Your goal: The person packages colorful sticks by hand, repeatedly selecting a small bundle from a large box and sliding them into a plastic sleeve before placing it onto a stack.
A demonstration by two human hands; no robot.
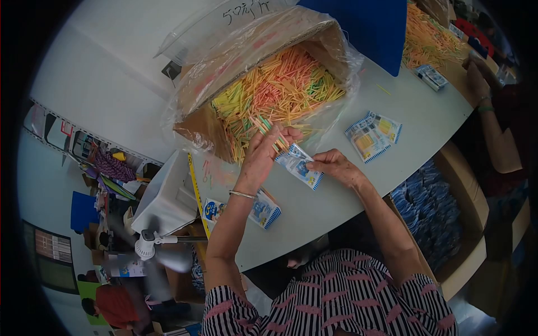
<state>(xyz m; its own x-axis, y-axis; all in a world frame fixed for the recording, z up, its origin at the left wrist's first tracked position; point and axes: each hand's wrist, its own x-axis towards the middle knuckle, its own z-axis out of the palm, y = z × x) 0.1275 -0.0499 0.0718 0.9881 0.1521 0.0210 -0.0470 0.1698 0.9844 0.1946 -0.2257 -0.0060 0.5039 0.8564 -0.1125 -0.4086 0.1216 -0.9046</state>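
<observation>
My left hand [262, 154], with a bangle at the wrist, is closed around a bundle of thin coloured sticks [279, 144] in orange, green and pink. The lower ends of the bundle meet the top of a blue-and-white printed packet [301, 166]. My right hand [337, 168] pinches that packet by its side between thumb and fingers. Behind my left hand stands a plastic-lined cardboard box [196, 131] heaped with loose sticks [280, 87] in yellow, orange, pink and green.
On the table [302, 224] lie printed packets [372, 136] at right and another packet [264, 211] below my left forearm. A carton [468, 207] of blue packets stands at the table's right edge. A fan [147, 246] is at lower left. Another person's hand [477, 81] is at far right.
</observation>
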